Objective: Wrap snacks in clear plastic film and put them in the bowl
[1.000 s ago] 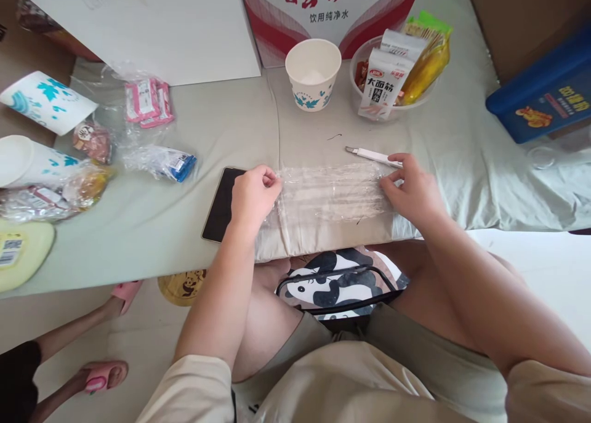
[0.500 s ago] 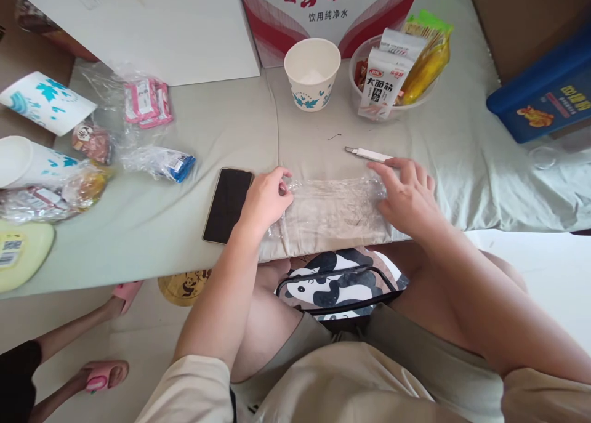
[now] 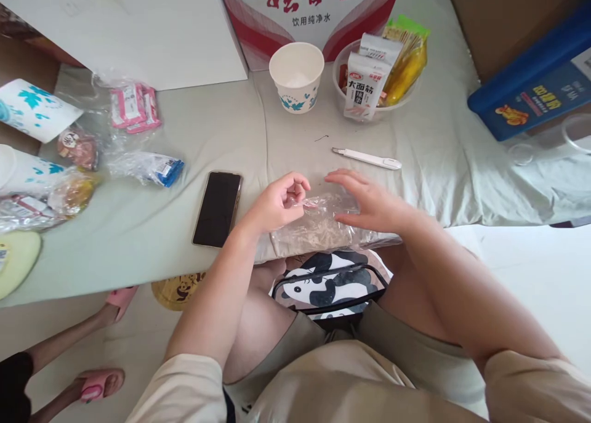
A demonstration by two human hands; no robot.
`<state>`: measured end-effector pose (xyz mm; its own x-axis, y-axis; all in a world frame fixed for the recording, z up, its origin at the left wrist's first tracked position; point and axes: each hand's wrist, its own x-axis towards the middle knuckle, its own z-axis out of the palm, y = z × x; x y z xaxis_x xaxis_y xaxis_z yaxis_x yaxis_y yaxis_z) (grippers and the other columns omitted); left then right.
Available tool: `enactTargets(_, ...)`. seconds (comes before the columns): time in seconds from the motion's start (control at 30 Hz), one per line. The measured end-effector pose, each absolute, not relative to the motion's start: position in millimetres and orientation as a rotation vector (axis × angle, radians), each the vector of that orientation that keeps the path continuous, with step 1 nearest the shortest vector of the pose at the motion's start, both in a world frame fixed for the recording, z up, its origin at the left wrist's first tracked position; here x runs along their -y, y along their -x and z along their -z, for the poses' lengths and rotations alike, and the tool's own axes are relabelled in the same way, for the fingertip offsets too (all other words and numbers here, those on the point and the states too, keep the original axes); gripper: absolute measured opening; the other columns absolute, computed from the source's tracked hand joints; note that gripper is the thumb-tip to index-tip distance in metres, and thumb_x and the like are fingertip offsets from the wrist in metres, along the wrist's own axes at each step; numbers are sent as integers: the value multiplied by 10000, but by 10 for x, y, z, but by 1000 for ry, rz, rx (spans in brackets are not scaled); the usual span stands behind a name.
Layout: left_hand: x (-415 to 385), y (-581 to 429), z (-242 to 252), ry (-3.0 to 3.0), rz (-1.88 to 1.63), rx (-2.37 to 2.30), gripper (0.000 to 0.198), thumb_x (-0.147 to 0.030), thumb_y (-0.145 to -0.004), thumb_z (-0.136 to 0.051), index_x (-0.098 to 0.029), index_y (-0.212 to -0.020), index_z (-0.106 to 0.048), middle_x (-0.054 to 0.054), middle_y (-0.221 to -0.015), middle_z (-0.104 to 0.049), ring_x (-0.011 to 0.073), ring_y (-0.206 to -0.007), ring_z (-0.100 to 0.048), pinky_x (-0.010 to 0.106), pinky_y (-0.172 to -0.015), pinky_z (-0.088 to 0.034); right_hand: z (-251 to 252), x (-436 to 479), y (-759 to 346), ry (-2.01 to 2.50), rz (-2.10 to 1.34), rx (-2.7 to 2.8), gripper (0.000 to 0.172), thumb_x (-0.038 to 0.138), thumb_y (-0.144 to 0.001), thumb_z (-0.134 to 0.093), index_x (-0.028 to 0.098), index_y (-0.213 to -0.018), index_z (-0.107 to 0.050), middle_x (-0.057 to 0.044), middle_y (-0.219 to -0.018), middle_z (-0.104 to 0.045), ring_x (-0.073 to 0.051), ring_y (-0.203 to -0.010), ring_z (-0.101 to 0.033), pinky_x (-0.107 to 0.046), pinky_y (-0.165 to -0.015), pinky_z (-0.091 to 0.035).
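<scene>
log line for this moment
left hand: curled at clear plastic film; right hand: open, over film; utility knife: beyond film; smartphone: left of film, screen dark

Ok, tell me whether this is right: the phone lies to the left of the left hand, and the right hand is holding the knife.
Not quite: the right hand isn't holding the knife. The head view shows the knife lying on the cloth beyond that hand. The phone does lie to the left of the left hand.

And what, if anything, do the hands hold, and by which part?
The left hand appears to pinch the clear plastic near its far edge; the open right hand holds nothing.
</scene>
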<state>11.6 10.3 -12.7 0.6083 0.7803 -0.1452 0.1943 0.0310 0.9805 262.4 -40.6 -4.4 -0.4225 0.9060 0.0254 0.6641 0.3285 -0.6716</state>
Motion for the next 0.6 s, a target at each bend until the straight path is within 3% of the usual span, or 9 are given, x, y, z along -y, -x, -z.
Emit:
enactTargets(0.1,-46,-175,40,-1416,-507,-740,300,-169,-663,-660,-260,-931,-562,-69,-705,-457,117,-669,-589,328,-792,-587,122,379,-2506,1344,-934,2297,613,298,-810,-684,220,-1403,-554,-142,-1390,-652,-325,-1310,-595,-496,-1100,-469)
enactTargets(0.2,-9,-148,-56,-1353,-445,-657,276,-170,-667,-691,-268,-887,-555,-68,-689,-465,122,-659,-584,363,-821,-609,75,403,-2460,1376,-1035,2338,267,283,-851,-645,215,-1108,-671,-77,-1005,-750,-243,-916,-677,-374,-839,-502)
enactTargets(0.27,-4,-102,-95,-1312,-396,-656,301,-222,-642,-754,-267,-844,-535,-51,-699,-511,148,-691,-625,391,-835,-615,-1,437,-2459,1379,-1114,2334,62,264,-857,-624,212,-879,-649,-25,-775,-684,-171,-693,-587,-309,-687,-426)
enactTargets(0.37,-39,-50,-100,-1186,-519,-733,461,-471,-609,-824,-281,-920,-541,13,-858,-651,249,-907,-732,443,-870,-613,-112,488,-2472,1296,-1272,2211,144,269,-852,-628,213,-743,-553,26,-634,-545,-121,-593,-464,-281,-612,-349)
enactTargets(0.47,-100,-60,-62,-970,-836,-812,555,-730,-731,-653,-278,-1044,-575,86,-1152,-711,310,-1202,-699,459,-914,-606,-148,514,-2448,1239,-1390,1890,254,358,-853,-668,219,-719,-503,34,-643,-500,-115,-611,-440,-284,-615,-352)
enactTargets(0.53,-119,-105,-20,-878,-860,-792,640,-804,-757,-591,-247,-1069,-620,126,-1248,-710,332,-1273,-669,463,-923,-604,-110,514,-2393,1295,-1406,1604,316,428,-844,-688,226,-724,-477,33,-647,-490,-116,-614,-433,-289,-606,-350)
enactTargets(0.6,-104,-172,36,-897,-698,-728,730,-784,-651,-739,-219,-1106,-660,156,-1273,-716,356,-1262,-673,465,-933,-601,-39,503,-2326,1430,-1366,1383,342,451,-822,-708,230,-727,-464,41,-625,-473,-108,-588,-407,-286,-578,-323)
